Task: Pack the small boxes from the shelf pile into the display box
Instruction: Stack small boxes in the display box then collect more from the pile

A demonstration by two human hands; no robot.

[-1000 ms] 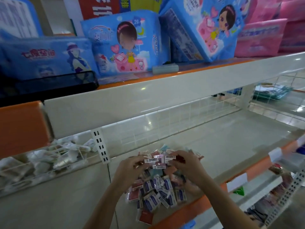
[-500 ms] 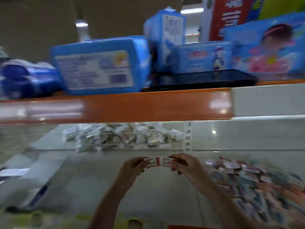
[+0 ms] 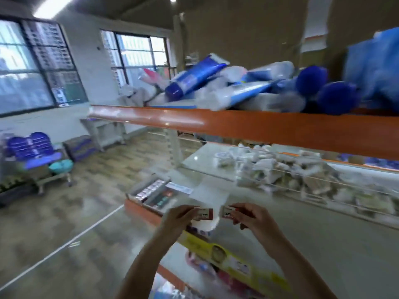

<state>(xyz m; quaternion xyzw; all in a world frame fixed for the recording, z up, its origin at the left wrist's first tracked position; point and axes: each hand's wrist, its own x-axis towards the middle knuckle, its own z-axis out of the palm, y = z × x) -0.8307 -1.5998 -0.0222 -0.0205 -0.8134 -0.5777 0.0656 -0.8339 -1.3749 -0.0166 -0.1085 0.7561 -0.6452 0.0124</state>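
- The left hand (image 3: 180, 217) is raised over the front edge of the shelf (image 3: 323, 244), its fingers curled and pinching a small box (image 3: 204, 213) with a white label face and a red end.
- The right hand (image 3: 250, 216) is level with it, just to its right, fingertips pinching a second small box (image 3: 228, 212) of the same white and red look.
- The two boxes are held end toward end with a narrow gap between them; they do not touch.
- The display box (image 3: 151, 194) lies on the same shelf at its far left corner, beyond the hands and a little to their left, apart from both hands. It lies open, with rows of small boxes already packed along its left side; the blur hides how many.
- A white sheet (image 3: 210, 195) lies on the shelf between the display box and the hands.
- Behind a wire rail (image 3: 323, 184) toward the back right of the shelf sits a heap of pale wrapped packets (image 3: 291, 173).
- The shelf above has an orange front edge (image 3: 237, 124) and carries blue and white packs (image 3: 237, 87) in a loose pile.
- A yellow strip (image 3: 226, 255) runs along the front edge of the shelf below the hands.
- To the left, past the shelf end, a blue chair (image 3: 32, 149) stands on the wooden floor beneath the windows (image 3: 38, 67).
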